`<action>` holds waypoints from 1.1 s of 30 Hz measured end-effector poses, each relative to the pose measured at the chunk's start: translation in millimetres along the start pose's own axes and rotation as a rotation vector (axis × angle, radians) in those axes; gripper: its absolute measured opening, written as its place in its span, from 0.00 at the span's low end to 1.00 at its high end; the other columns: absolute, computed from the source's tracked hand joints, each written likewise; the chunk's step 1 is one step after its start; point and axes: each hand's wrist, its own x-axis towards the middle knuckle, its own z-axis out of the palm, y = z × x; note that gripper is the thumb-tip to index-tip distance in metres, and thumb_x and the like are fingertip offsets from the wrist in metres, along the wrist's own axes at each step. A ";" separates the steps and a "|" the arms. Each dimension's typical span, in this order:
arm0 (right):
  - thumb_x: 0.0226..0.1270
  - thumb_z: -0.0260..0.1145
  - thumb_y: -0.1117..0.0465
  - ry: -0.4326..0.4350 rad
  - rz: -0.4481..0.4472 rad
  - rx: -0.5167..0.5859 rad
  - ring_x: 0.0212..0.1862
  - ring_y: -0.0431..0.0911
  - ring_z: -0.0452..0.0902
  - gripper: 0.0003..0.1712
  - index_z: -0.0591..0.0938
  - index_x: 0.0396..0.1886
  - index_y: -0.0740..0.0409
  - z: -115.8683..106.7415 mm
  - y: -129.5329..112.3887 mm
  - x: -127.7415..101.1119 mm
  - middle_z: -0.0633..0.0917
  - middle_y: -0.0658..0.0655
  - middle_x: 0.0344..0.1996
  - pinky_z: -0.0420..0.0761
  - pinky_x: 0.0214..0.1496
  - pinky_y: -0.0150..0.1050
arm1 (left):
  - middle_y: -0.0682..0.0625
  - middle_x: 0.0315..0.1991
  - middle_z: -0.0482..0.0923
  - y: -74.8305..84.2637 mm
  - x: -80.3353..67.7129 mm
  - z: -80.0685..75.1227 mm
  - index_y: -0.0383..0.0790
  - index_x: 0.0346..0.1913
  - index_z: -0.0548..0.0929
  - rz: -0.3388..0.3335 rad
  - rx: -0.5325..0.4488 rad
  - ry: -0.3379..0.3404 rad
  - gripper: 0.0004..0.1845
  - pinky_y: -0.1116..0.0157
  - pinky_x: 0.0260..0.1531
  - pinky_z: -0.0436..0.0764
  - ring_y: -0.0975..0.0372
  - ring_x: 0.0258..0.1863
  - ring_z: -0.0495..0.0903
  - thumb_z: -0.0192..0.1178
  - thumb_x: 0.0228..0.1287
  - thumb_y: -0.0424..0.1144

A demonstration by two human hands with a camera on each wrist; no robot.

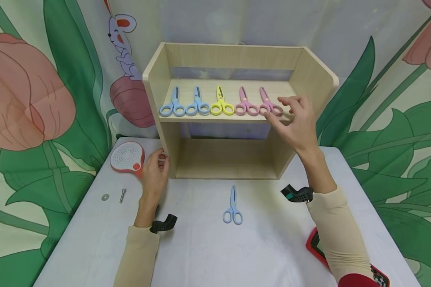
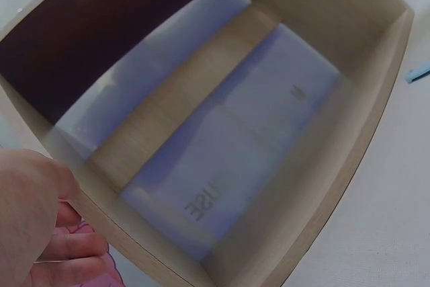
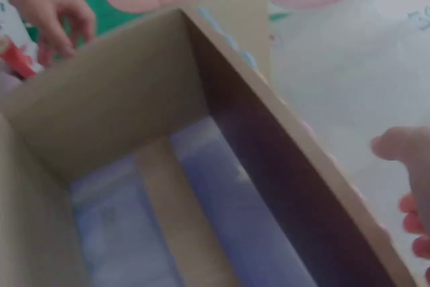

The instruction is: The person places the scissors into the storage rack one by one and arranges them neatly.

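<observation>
My right hand [image 1: 301, 125] is raised at the right end of the upper shelf, its thumb and index finger apart beside the rightmost pink scissors [image 1: 267, 101]. In the right wrist view that thumb [image 3: 396, 144] stands away from the curled fingers, with nothing between them. My left hand [image 1: 153, 175] is at the left side of the wooden shelf unit [image 1: 227, 161], loosely bent fingers at the outer face of its side panel [image 2: 101, 233]. Along the upper shelf lie another pink pair [image 1: 244, 104], a yellow pair [image 1: 220, 104] and two blue pairs [image 1: 197, 105], points toward the back.
Blue scissors [image 1: 233, 209] lie on the white table in front of the unit. Left of it are a red and white paddle-shaped object [image 1: 127, 156], a bolt [image 1: 123, 195] and a washer [image 1: 105, 197]. A red-edged object [image 1: 316, 245] is partly under my right sleeve.
</observation>
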 end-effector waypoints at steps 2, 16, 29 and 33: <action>0.56 0.73 0.52 0.068 -0.073 0.004 0.52 0.62 0.71 0.31 0.82 0.55 0.69 6.2 -1.7 -13.3 0.77 0.71 0.47 0.66 0.52 0.41 | 0.37 0.43 0.81 -0.2 -0.3 0.3 0.32 0.59 0.78 0.002 -0.002 0.001 0.18 0.52 0.38 0.89 0.49 0.37 0.86 0.62 0.70 0.36; 0.54 0.74 0.49 -0.078 -0.144 0.015 0.48 0.59 0.75 0.34 0.80 0.54 0.69 60.9 2.8 -132.5 0.81 0.66 0.46 0.75 0.53 0.51 | 0.37 0.44 0.81 -1.3 0.9 1.3 0.32 0.59 0.78 -0.010 0.000 -0.004 0.18 0.52 0.38 0.89 0.49 0.37 0.86 0.62 0.70 0.36; 0.50 0.77 0.43 -0.405 0.078 -0.114 0.44 0.50 0.78 0.31 0.81 0.44 0.62 94.0 6.4 -223.2 0.82 0.56 0.39 0.81 0.45 0.45 | 0.36 0.43 0.81 -1.0 1.1 1.6 0.30 0.58 0.78 -0.003 -0.014 -0.004 0.18 0.52 0.38 0.89 0.48 0.37 0.87 0.62 0.69 0.35; 0.48 0.77 0.38 -0.474 0.136 -0.198 0.40 0.48 0.77 0.33 0.82 0.41 0.61 97.4 2.3 -236.6 0.81 0.54 0.36 0.80 0.40 0.42 | 0.36 0.42 0.82 -1.3 0.9 1.6 0.29 0.57 0.78 0.000 -0.031 0.003 0.17 0.52 0.37 0.89 0.48 0.35 0.87 0.62 0.69 0.34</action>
